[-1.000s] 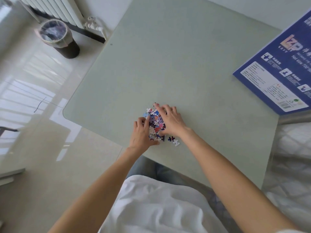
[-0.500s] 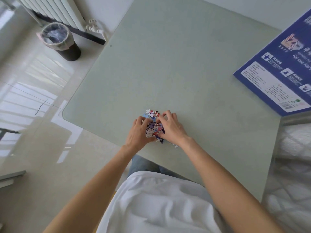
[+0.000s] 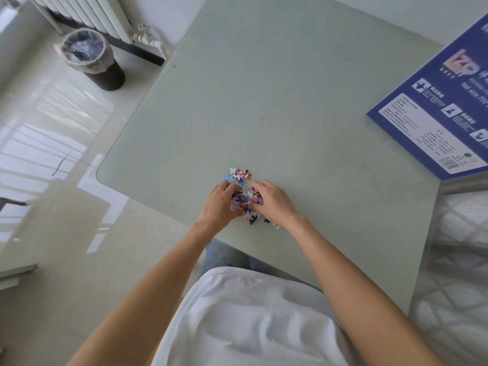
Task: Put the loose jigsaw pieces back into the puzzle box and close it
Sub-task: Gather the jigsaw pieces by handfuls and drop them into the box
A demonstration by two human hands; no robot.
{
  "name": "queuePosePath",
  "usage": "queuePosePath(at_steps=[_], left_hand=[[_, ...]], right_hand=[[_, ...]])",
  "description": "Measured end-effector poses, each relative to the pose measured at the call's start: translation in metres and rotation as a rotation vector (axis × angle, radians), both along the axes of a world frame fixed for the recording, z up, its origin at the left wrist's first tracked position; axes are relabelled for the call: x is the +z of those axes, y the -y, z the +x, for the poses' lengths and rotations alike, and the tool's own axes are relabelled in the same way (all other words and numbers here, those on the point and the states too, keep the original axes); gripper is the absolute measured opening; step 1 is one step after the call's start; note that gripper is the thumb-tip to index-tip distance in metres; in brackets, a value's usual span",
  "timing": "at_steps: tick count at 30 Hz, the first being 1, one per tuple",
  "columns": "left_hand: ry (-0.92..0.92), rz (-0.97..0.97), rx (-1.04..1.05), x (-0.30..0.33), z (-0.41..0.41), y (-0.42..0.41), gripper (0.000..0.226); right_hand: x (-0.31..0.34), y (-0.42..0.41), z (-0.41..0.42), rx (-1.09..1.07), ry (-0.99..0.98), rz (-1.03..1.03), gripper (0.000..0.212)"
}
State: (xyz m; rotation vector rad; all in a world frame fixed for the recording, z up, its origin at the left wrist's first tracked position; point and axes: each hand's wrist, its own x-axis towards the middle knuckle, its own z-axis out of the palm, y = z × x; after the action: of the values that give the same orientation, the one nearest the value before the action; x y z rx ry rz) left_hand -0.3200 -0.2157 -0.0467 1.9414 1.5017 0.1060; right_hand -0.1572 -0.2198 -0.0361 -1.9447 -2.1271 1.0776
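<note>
Both hands are cupped together at the near edge of the bench (image 3: 290, 101): the left hand (image 3: 217, 204) and right hand (image 3: 274, 200) squeeze a heap of jigsaw pieces (image 3: 245, 200) between curled fingers, probably to lift many at once. A few stray pieces (image 3: 239, 175) lie just beyond. The blue puzzle box (image 3: 435, 114) waits far right.

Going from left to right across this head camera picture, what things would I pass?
Bin on the floor → left hand → heap of jigsaw pieces cupped between the hands → right hand → blue puzzle box at the table's right edge.
</note>
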Motion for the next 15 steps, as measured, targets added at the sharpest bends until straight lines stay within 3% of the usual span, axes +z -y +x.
queuePosePath(at_steps=[15], left_hand=[[-0.025,-0.051,0.01,0.007,0.006,-0.011,0.03]], right_hand=[[0.003,0.005,0.036,-0.347,-0.096,0.146,0.024]])
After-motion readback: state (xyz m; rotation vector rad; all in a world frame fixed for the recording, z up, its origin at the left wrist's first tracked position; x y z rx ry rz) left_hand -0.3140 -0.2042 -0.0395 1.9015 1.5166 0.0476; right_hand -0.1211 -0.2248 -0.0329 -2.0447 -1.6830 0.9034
